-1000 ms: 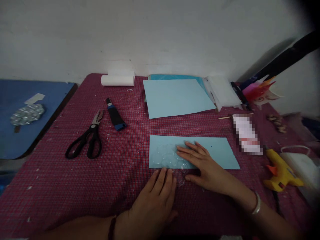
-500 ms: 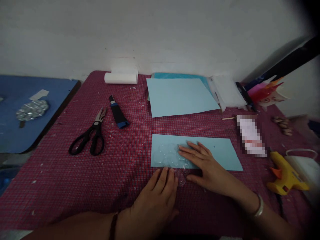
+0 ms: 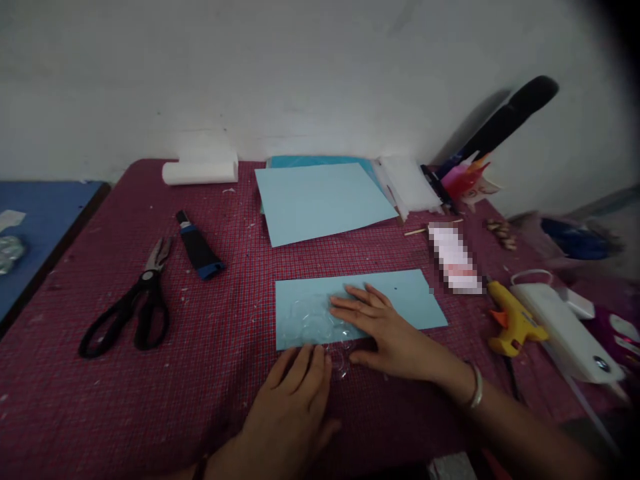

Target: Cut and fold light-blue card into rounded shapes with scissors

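A light blue paper strip (image 3: pixel 413 300) lies on the red checked tablecloth in front of me. A clear plastic piece with rounded shapes (image 3: pixel 307 320) rests over its left part and past its near edge. My right hand (image 3: pixel 383 327) lies on the strip and the plastic's right side, fingers spread. My left hand (image 3: pixel 295 407) is at the near edge of the strip and plastic, palm down, its fingers stretched out side by side and its thumb apart. Neither hand grips anything that I can see.
Black-handled scissors (image 3: pixel 145 293) and a utility knife (image 3: pixel 199 245) lie left. Behind the strip is a larger blue sheet (image 3: pixel 325 203), with a white roll (image 3: pixel 200 173) back left. A yellow glue gun (image 3: pixel 517 320) and white power bank-like box (image 3: pixel 560 333) are at right.
The view has swung to the right, so the table's things appear farther left and more shows at the right. Both hands stay at about the same place on the strip and plastic.
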Demonstrator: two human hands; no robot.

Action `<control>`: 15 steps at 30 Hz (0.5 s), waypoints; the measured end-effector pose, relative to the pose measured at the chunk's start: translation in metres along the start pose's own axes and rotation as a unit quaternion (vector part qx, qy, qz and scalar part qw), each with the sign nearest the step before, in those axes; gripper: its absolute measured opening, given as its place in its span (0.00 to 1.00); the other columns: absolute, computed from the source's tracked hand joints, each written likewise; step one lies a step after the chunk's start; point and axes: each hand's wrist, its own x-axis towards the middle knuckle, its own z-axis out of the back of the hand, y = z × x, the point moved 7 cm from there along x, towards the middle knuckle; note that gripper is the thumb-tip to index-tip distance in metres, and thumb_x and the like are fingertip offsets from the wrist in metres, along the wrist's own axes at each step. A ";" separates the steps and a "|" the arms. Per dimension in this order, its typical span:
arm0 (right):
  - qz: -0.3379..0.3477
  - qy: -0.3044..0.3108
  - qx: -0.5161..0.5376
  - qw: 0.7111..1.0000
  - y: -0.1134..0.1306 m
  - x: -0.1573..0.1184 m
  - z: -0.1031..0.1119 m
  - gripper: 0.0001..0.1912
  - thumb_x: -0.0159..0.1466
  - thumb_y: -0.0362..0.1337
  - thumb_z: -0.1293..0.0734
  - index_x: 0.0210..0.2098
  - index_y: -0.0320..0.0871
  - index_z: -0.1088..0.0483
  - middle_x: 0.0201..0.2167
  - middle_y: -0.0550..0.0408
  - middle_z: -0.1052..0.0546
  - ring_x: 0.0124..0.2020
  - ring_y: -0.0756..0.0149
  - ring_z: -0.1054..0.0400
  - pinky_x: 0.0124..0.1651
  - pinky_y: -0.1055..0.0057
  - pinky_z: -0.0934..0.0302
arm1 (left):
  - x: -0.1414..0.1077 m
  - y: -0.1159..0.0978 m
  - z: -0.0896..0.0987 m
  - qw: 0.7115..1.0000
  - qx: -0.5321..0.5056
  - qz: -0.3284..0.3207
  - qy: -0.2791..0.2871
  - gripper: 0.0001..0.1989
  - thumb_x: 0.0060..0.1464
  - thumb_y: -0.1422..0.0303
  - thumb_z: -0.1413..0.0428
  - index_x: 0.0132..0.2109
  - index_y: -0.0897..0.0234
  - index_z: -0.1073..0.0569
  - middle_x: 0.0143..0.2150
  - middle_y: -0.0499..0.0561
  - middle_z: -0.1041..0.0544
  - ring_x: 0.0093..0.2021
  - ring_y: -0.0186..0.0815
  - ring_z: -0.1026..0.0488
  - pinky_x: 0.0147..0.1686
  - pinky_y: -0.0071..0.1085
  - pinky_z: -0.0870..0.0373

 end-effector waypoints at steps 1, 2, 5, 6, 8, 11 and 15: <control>0.001 0.001 0.001 1.000 0.000 0.000 0.000 0.38 0.57 0.41 0.30 0.64 0.52 0.46 0.65 0.57 0.41 0.69 0.55 0.58 0.68 0.47 0.66 | 0.001 0.001 0.001 1.000 -0.003 -0.001 -0.004 0.28 0.57 0.50 0.50 0.55 0.67 0.30 0.56 0.54 0.26 0.55 0.42 0.32 0.54 0.40 0.39; 0.001 0.002 0.002 1.000 0.000 0.000 0.001 0.39 0.57 0.41 0.29 0.64 0.52 0.45 0.65 0.57 0.41 0.69 0.55 0.58 0.68 0.47 0.66 | 0.002 0.002 0.003 1.000 -0.005 -0.003 -0.009 0.27 0.58 0.50 0.50 0.55 0.66 0.29 0.55 0.54 0.26 0.54 0.42 0.32 0.53 0.40 0.38; 0.005 -0.003 0.007 1.000 0.000 -0.001 0.001 0.40 0.56 0.41 0.28 0.64 0.51 0.45 0.65 0.56 0.40 0.69 0.55 0.57 0.68 0.47 0.66 | 0.003 0.005 0.007 1.000 -0.011 -0.001 -0.026 0.25 0.58 0.51 0.50 0.54 0.64 0.29 0.53 0.53 0.25 0.53 0.40 0.31 0.53 0.40 0.39; 0.008 -0.005 0.008 1.000 0.000 -0.001 0.001 0.40 0.56 0.41 0.28 0.64 0.51 0.46 0.65 0.56 0.40 0.69 0.55 0.57 0.68 0.47 0.65 | 0.003 0.005 0.008 0.999 -0.012 0.004 -0.032 0.25 0.58 0.51 0.50 0.54 0.64 0.29 0.53 0.52 0.25 0.53 0.40 0.32 0.54 0.40 0.40; 0.011 -0.008 0.010 1.000 -0.001 -0.001 0.001 0.40 0.56 0.42 0.29 0.65 0.51 0.46 0.65 0.56 0.40 0.68 0.55 0.57 0.68 0.47 0.65 | 0.002 0.007 0.009 0.999 -0.016 0.020 -0.047 0.24 0.57 0.51 0.49 0.53 0.62 0.28 0.54 0.51 0.25 0.54 0.41 0.33 0.56 0.41 0.43; 0.010 -0.006 0.012 1.000 -0.002 -0.002 0.000 0.40 0.57 0.43 0.29 0.65 0.51 0.47 0.65 0.56 0.41 0.69 0.55 0.57 0.68 0.46 0.65 | 0.001 0.008 0.009 0.997 -0.026 0.037 -0.058 0.24 0.55 0.51 0.46 0.52 0.60 0.28 0.53 0.50 0.25 0.54 0.41 0.33 0.58 0.42 0.47; 0.012 -0.014 0.017 1.000 -0.003 -0.002 0.000 0.41 0.56 0.42 0.28 0.65 0.51 0.47 0.65 0.56 0.40 0.68 0.54 0.57 0.68 0.46 0.65 | 0.002 0.008 0.008 0.997 -0.043 0.053 -0.036 0.24 0.54 0.53 0.44 0.53 0.60 0.28 0.48 0.50 0.23 0.51 0.41 0.31 0.58 0.42 0.47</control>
